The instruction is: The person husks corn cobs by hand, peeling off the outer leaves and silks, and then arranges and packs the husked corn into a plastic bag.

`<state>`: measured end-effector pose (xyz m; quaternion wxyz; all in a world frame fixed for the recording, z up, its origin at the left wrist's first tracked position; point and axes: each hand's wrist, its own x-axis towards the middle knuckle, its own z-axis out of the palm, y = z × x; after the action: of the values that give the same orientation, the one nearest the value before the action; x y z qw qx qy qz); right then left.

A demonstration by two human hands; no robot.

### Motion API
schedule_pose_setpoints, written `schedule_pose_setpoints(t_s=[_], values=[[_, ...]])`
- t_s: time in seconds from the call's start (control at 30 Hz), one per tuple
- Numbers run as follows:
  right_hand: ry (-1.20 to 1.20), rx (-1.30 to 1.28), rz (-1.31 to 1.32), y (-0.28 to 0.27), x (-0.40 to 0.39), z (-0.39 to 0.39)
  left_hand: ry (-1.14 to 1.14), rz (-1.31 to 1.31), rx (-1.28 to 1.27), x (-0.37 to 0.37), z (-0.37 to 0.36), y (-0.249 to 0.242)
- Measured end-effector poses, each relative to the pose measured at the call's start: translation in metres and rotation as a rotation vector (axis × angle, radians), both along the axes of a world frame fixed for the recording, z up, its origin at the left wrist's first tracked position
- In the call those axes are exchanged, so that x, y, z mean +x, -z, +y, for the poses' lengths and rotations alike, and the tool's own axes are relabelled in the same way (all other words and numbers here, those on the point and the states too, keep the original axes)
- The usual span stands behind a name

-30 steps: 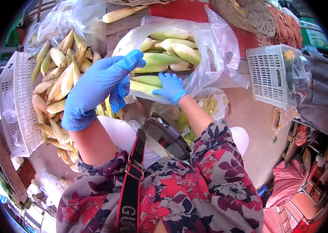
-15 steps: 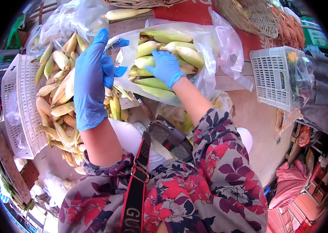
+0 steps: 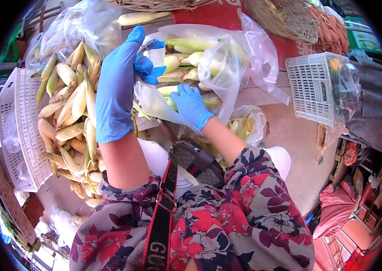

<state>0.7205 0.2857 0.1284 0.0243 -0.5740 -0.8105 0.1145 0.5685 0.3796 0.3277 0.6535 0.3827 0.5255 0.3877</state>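
Both my hands wear blue gloves. My left hand (image 3: 121, 83) is raised at the left side of a clear plastic bag (image 3: 240, 77), its fingers closed on the bag's upper left edge. Ears of corn (image 3: 193, 43) in pale green husks lie in the bag, and one among them shows bare kernels. My right hand (image 3: 192, 107) rests at the near side of the bag's mouth, fingers stretched over a green ear. Part of the bag's film is folded over the ears on the right.
A heap of husked-on corn (image 3: 71, 117) lies to the left beside a white plastic crate (image 3: 26, 131). Another white crate (image 3: 310, 88) stands at the right. A wicker basket (image 3: 285, 20) and orange-red roots (image 3: 328, 31) are at the back. A brown bag (image 3: 197, 160) hangs before me.
My left hand has shifted right with the bag's edge. My right hand has drawn back toward me, off the middle ears. The bag's right side now hangs further over the corn.
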Motion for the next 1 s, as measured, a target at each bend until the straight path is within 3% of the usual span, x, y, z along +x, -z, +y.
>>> schedule_pose_setpoints(t_s=[0.13, 0.23, 0.33, 0.37, 0.47, 0.5, 0.6, 0.63, 0.73, 0.87, 1.0], values=[[0.134, 0.182, 0.276, 0.005, 0.001, -0.016, 0.105, 0.071, -0.024, 0.007, -0.005, -0.006], [0.338, 0.079, 0.461, 0.031, 0.004, 0.006, -0.004, -0.001, 0.04, 0.005, -0.001, 0.003], [0.245, -0.21, 0.208, 0.029, 0.013, 0.045, -0.289, -0.181, 0.055, 0.005, 0.001, -0.004], [0.176, -0.255, 0.005, 0.004, 0.007, 0.05, -0.343, -0.287, 0.002, 0.004, 0.001, -0.008], [0.02, 0.286, 0.013, -0.006, -0.002, 0.07, -0.387, -0.41, 0.019, -0.003, 0.002, -0.004], [0.039, 0.266, 0.136, -0.013, -0.006, 0.083, -0.399, -0.431, 0.003, -0.002, 0.002, -0.005], [0.181, 0.165, 0.071, 0.01, -0.014, 0.114, -0.276, -0.541, 0.052, -0.013, 0.008, 0.008], [0.145, -0.026, -0.063, 0.009, -0.016, 0.12, -0.297, -0.545, 0.058, -0.012, 0.008, 0.009], [0.191, -0.405, -0.042, -0.008, -0.032, 0.105, -0.318, -0.561, 0.043, -0.009, 0.008, 0.008], [0.145, -0.02, 0.026, 0.024, -0.022, 0.087, -0.343, -0.561, 0.021, -0.01, 0.01, 0.01], [0.178, -0.167, 0.061, 0.016, -0.024, 0.097, -0.403, -0.477, 0.011, 0.002, 0.006, -0.003]])
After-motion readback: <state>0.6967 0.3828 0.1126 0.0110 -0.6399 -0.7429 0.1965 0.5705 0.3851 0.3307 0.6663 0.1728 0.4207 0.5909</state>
